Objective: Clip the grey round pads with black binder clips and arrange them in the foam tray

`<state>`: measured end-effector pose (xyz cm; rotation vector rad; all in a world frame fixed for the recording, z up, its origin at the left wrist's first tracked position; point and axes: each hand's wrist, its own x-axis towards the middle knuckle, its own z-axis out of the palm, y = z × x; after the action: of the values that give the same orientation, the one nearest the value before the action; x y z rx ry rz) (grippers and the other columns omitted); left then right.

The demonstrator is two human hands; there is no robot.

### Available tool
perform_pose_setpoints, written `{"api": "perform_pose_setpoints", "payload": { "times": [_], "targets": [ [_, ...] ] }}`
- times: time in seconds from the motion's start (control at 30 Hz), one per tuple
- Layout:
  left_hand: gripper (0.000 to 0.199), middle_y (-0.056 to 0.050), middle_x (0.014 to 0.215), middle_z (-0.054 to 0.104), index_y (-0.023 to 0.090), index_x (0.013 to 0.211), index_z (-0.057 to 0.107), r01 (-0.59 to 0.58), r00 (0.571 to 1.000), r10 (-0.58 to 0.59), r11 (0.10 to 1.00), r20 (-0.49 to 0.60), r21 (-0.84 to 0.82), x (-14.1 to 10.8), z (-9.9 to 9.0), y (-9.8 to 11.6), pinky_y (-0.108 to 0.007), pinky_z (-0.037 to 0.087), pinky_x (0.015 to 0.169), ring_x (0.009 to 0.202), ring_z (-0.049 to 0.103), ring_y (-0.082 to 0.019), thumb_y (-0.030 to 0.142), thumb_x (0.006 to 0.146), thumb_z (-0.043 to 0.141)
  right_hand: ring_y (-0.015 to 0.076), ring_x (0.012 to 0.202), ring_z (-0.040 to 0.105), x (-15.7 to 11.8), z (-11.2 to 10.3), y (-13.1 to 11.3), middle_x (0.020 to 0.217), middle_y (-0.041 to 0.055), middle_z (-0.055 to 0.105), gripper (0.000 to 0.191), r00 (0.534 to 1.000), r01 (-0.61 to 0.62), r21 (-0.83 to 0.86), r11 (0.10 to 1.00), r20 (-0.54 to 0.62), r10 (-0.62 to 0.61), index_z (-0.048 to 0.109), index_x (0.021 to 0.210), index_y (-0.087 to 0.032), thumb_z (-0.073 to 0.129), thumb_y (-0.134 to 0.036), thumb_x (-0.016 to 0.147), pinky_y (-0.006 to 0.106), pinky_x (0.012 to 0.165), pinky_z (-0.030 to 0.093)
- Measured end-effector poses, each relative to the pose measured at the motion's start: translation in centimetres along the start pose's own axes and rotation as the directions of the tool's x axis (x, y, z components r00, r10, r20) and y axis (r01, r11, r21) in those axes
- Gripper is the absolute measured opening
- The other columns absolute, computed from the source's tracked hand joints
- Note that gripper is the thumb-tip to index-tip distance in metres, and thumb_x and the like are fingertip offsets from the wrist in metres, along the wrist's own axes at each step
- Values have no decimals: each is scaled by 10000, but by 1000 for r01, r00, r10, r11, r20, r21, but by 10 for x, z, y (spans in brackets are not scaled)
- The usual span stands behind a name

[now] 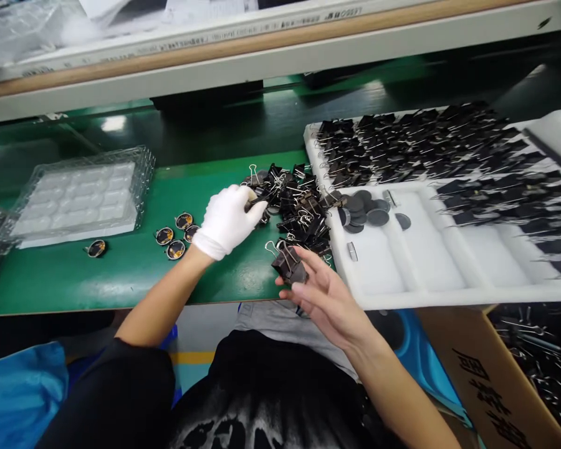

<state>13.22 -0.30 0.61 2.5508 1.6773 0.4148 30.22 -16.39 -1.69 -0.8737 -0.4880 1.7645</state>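
Observation:
My left hand (229,218), in a white glove, is closed at the left side of a heap of black binder clips (303,212). A dark piece, apparently a binder clip, shows between its thumb and fingers; the glove hides most of it. At the front edge of the bench, my bare right hand (331,296) grips black binder clips (288,263) with silver wire handles. A dark rounded edge shows at those clips, partly covered by my fingers. To the left of my glove lie several small round pieces (175,249) with dark, gold-patterned faces.
A white foam tray (425,249) on the right carries rows of binder clips (411,143) and loose dark discs (362,209). Clear plastic trays (79,193) lie on the green bench (121,280) at left. A shelf (262,50) crosses above; a cardboard box (486,368) stands lower right.

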Motion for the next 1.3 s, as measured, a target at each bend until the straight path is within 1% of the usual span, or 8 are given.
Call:
{"api": "perform_pose_setpoints", "payload": {
  "times": [0.3, 0.47, 0.63, 0.77, 0.9, 1.03, 1.17, 1.3],
  "targets": [
    [354, -13, 963, 730, 241, 1063, 637, -52, 963, 97, 982, 253, -181, 0, -53, -49, -307, 456, 755, 816, 645, -195, 524, 980, 442, 131, 917, 699, 2, 5, 3, 970, -5, 734, 327, 999, -1, 45, 999, -39, 3, 647, 985, -225, 873, -292, 758, 274, 872, 569],
    [365, 16, 797, 715, 277, 1023, 689, -344, 700, 379, 922, 605, -179, -21, -46, -47, -281, 417, 684, 681, 628, -170, 482, 1016, 387, 111, 732, 668, 1, 4, 11, 968, -19, 710, 538, 998, 29, -153, 988, -47, -36, 521, 1151, -288, 875, -293, 746, 229, 638, 542],
    [437, -24, 686, 643, 253, 1053, 674, -617, 624, 524, 786, 579, -47, -48, -24, -34, -295, 330, 567, 590, 591, -196, 556, 1037, 360, 129, 727, 668, 13, 3, 21, 1054, 9, 616, 614, 972, 179, -514, 839, -37, -230, 490, 1327, -317, 791, -313, 792, 264, 602, 559],
    [587, -74, 819, 671, 224, 989, 695, -628, 733, 554, 774, 394, 80, -48, -24, -38, -302, 353, 597, 642, 612, -195, 684, 995, 330, 169, 774, 685, 24, 4, 28, 944, 10, 653, 260, 945, 216, -812, 542, 35, -325, 545, 1054, -252, 704, -327, 863, 312, 704, 576],
    [538, -62, 833, 691, 223, 976, 712, -381, 921, 362, 913, 142, 145, -48, -27, -36, -330, 410, 686, 751, 657, -214, 566, 1051, 304, 201, 640, 645, 20, 5, 22, 803, 6, 658, 314, 934, 127, -991, -48, 136, -330, 538, 1102, -217, 671, -438, 924, 326, 597, 486],
    [444, -72, 983, 718, 201, 1003, 685, -171, 983, 167, 984, -72, -46, -57, -13, -19, -351, 458, 840, 923, 661, -215, 431, 1072, 311, 246, 679, 652, 8, 6, 8, 883, 93, 656, 450, 937, 105, -857, -504, 255, -239, 580, 974, -170, 560, -619, 964, 322, 513, 393],
    [440, -102, 1049, 696, 182, 1067, 658, 1, 993, -18, 990, -114, -144, -64, 7, -5, -371, 458, 919, 999, 627, -230, 453, 1066, 311, 304, 743, 655, -3, 7, 3, 807, 133, 649, 559, 935, 105, -770, -630, 292, -201, 643, 936, -126, 550, -678, 936, 392, 623, 458],
    [494, -165, 1186, 637, 175, 1231, 625, 153, 983, -156, 987, -91, -43, -64, 19, -3, -442, 437, 946, 1094, 583, -303, 511, 1047, 314, 375, 990, 636, -4, 6, 2, 1129, 226, 700, 585, 880, 290, -782, -552, 445, -167, 632, 1265, -139, 613, -618, 929, 467, 773, 481]
  ]
}}
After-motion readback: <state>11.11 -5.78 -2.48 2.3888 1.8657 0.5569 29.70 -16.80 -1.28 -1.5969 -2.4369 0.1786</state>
